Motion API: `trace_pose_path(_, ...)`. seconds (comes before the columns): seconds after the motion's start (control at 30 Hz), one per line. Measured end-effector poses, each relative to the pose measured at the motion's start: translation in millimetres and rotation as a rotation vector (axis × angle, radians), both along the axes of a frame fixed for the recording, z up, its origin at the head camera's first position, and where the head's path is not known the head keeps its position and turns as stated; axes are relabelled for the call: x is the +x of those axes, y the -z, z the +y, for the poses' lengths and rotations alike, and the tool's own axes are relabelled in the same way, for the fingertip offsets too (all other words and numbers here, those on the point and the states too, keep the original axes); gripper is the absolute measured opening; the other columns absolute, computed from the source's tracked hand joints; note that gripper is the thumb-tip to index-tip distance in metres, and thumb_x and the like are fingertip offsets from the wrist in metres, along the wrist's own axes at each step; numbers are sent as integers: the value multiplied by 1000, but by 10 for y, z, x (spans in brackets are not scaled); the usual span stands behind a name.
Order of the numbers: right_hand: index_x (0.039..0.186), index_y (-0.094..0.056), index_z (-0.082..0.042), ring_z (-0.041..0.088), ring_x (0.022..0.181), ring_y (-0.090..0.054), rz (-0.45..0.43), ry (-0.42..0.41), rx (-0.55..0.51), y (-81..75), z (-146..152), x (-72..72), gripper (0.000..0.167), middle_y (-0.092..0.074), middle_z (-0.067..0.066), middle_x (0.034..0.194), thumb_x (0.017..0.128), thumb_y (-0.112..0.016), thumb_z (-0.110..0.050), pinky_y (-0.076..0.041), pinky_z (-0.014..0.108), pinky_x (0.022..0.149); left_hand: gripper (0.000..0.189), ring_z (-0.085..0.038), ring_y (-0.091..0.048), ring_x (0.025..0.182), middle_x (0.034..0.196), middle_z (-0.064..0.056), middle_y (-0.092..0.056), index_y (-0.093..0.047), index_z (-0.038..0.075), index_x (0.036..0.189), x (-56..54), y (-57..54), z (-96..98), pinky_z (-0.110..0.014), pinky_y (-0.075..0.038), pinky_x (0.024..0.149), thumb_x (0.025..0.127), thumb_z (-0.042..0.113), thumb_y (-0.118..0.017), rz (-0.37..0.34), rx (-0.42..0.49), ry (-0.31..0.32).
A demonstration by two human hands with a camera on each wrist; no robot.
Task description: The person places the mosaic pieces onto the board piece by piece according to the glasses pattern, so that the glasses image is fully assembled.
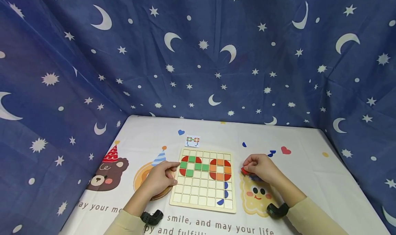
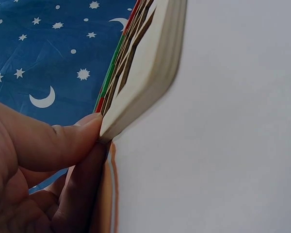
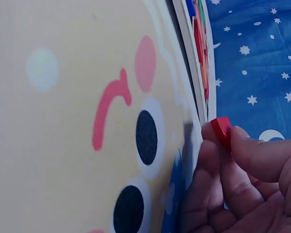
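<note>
My left hand (image 1: 161, 177) rests at the left edge of a pale wooden grid board (image 1: 202, 209), its forefinger and thumb touching that edge apart from each other. Beside the board's right edge, my right hand (image 1: 261, 165) pinches a small red puzzle piece (image 3: 222, 131) between thumb and forefinger, just over the tabletop. Two rings of pieces lie in the grid: the left has green squares (image 1: 198, 166) and red rounded corners (image 1: 184, 158), the right has orange squares (image 1: 220, 161) and red corners. Below the right ring, blue rounded pieces (image 1: 226, 194) run down the board.
A small printed card (image 1: 192, 141) with a matching pattern lies behind the board. Loose blue pieces (image 1: 272, 153) lie behind my right hand, with another blue piece (image 1: 244, 144) farther left. The white cloth (image 1: 297, 173) carries printed cartoons; a starry blue curtain (image 1: 198, 56) stands behind.
</note>
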State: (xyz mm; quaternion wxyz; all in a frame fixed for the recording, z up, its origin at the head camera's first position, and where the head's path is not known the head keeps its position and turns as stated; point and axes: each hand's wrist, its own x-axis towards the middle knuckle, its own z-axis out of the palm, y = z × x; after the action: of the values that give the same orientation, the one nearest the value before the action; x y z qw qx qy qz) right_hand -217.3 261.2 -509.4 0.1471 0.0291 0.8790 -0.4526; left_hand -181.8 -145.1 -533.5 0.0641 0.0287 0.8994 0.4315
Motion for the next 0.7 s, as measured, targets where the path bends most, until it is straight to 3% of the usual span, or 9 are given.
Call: trace_pose_path(0.7, 103, -74, -3, 21, 78, -74, 7, 7, -144, -159, -552, 155, 5, -80, 7, 88, 99, -74, -5, -63, 30, 73, 63, -10, -59, 77, 106, 7, -68, -75, 19, 136, 8, -6, -5, -26, -47, 71, 77, 3, -91, 5, 8, 6)
